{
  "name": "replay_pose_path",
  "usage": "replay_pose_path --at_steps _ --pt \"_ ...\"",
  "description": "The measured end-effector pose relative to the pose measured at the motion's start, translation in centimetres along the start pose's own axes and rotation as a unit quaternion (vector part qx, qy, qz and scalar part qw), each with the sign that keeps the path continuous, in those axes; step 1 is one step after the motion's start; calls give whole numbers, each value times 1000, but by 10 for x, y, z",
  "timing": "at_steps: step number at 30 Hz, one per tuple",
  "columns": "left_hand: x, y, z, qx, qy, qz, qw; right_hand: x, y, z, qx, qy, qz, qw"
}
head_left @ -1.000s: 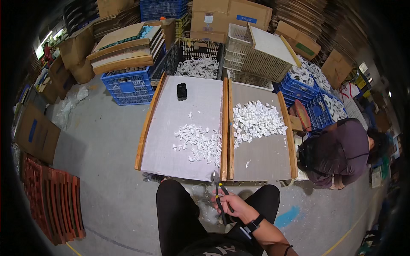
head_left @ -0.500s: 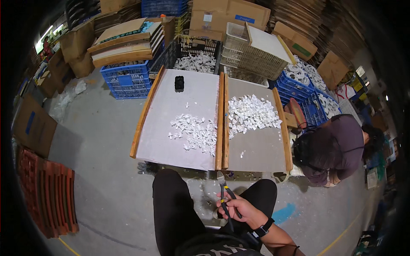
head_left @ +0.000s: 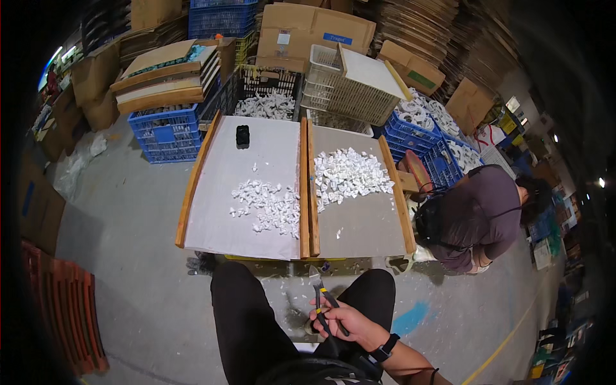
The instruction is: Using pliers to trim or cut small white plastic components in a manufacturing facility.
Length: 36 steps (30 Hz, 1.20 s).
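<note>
Your right hand (head_left: pixel 343 321) grips the pliers (head_left: pixel 324 301) over your lap, long axis pointing far toward the white pieces (head_left: pixel 266 205) on the left board (head_left: pixel 247 186). Left hand isn't visible.

The pliers (head_left: pixel 324 300) in the right hand (head_left: pixel 343 319) show dull grey metal jaws and black plastic handles with yellow trim. Both tabletops (head_left: pixel 247 192) are matt grey board edged with bare wooden rails (head_left: pixel 303 186). The small white pieces (head_left: pixel 266 204) look like smooth plastic. The crates (head_left: pixel 168 131) are blue plastic, the boxes (head_left: pixel 314 32) brown cardboard, the floor (head_left: pixel 128 256) rough concrete.
</note>
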<state>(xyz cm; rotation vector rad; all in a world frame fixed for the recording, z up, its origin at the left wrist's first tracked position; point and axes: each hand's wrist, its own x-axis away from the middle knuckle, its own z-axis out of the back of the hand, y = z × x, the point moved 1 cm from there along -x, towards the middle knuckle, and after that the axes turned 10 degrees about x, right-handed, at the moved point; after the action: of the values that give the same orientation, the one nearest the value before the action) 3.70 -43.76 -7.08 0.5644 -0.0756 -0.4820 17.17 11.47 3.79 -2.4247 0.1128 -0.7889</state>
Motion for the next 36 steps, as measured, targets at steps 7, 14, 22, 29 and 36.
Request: replay_pose_path --at_steps 7,14,22,29,36 --pt "-4 -10 33 -7 18 6 1000 4 9 -6 8 -9 -3 1000" --pt "-5 -14 61 -22 46 21 998 15 11 -10 0 0 -2 1000" --pt "34 -14 100 -49 76 79 993 17 16 -13 6 4 10 1000" --pt "43 -20 120 -64 109 111 986 11 15 -22 26 24 17 999" --pt "74 -7 120 -63 136 164 975 16 19 -21 23 24 23 999"
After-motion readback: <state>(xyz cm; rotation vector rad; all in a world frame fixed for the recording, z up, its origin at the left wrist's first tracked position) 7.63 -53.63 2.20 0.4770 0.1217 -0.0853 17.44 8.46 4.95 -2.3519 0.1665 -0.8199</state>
